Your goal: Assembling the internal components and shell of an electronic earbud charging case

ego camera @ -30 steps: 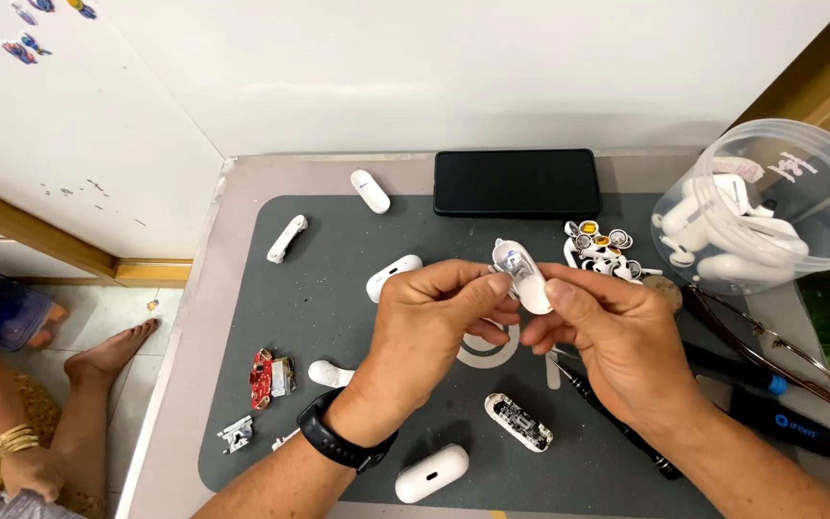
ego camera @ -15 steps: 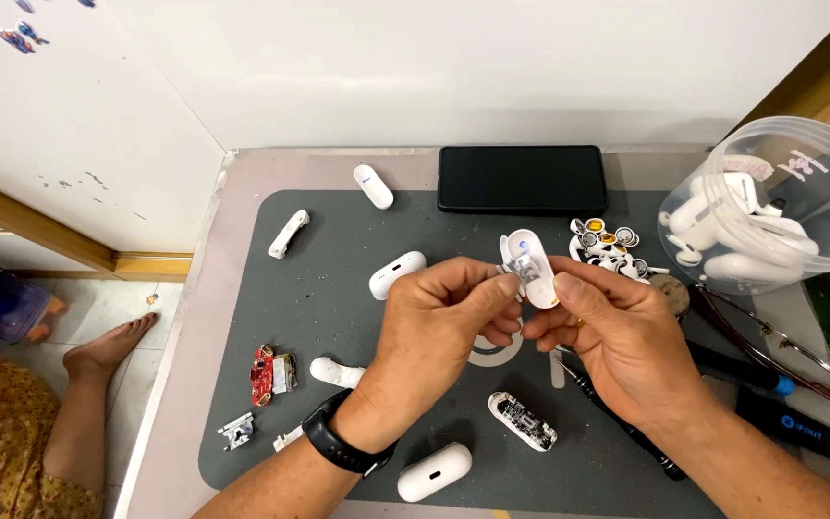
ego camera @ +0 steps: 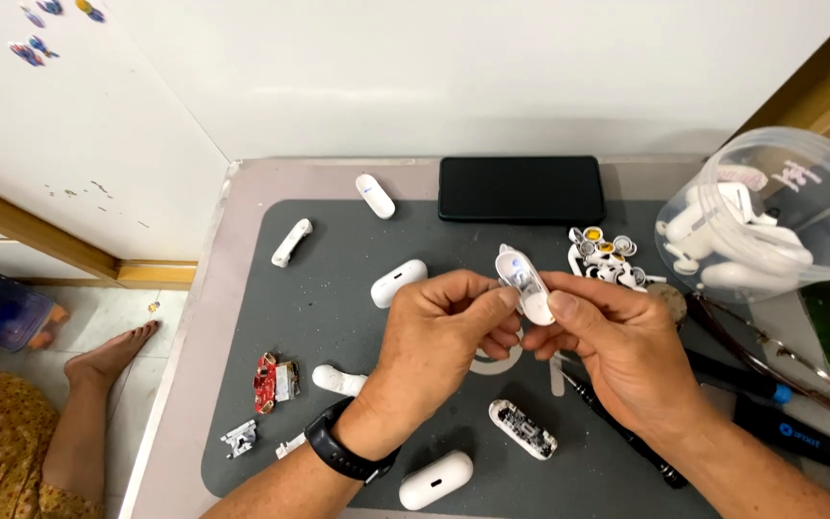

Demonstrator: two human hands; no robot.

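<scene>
- Grip: left hand and right hand meet at frame centre, each pinching one side of a small white shell piece, raised above the desk with its open face toward the camera, apparently for inspection.
- Just beneath: grey work mat, keeping loose parts together.
- On the mat: bare circuit board, lower centre; red board, lower left; white casings scattered.
- Upper right: clear tub of white parts.
- Top centre: black phone.

We see a pale table carrying a dark grey mat, with a black phone at its far edge. A clear tub of white parts stands at the right, and a white shell lies beside the phone.
</scene>
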